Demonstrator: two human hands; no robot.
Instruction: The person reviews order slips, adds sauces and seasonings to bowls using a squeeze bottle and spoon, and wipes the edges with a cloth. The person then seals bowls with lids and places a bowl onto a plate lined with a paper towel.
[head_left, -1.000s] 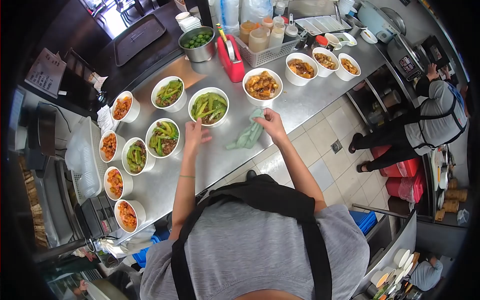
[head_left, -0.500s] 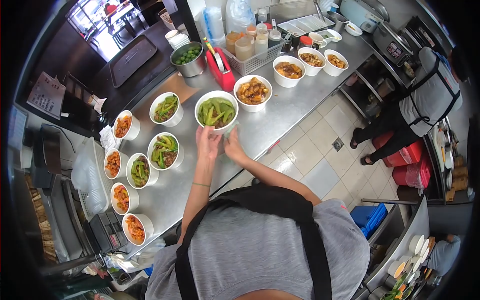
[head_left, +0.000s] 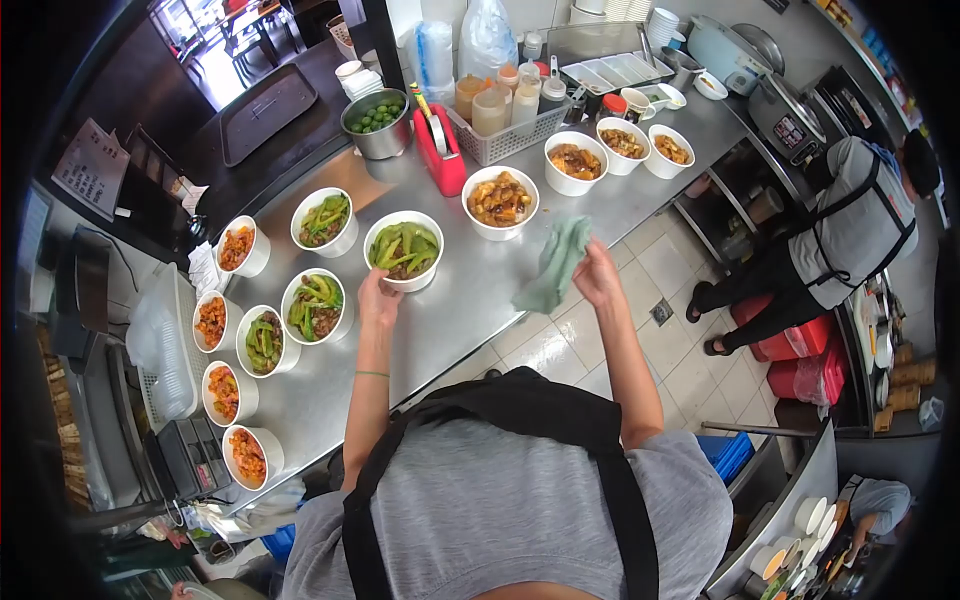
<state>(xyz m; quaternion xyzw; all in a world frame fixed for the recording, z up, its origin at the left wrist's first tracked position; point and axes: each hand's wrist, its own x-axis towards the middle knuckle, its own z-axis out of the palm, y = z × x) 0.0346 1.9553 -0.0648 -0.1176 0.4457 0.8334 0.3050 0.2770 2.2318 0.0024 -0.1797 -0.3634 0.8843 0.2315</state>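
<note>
r hand (head_left: pixel 598 276) pinches cloth (head_left: pixel 556 265); swing cd brush brown-food bowl (head_left: pixel 500 232) to its l. l hand (head_left: pixel 377 302) at greens bowl (head_left: pixel 414 284), hold unclear.

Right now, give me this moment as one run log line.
left hand: at near side of bowl of greens | right hand: holding green cloth | nearby: red tape dispenser, metal counter

On the desk (head_left: pixel 470 300) we count four white bowls (head_left: pixel 414 285) of green vegetables (head_left: pixel 405 246), four of orange-red food (head_left: pixel 247 455) and four of brown food (head_left: pixel 500 200). We log one green cloth (head_left: pixel 560 264), one red tape dispenser (head_left: pixel 440 160).
</note>
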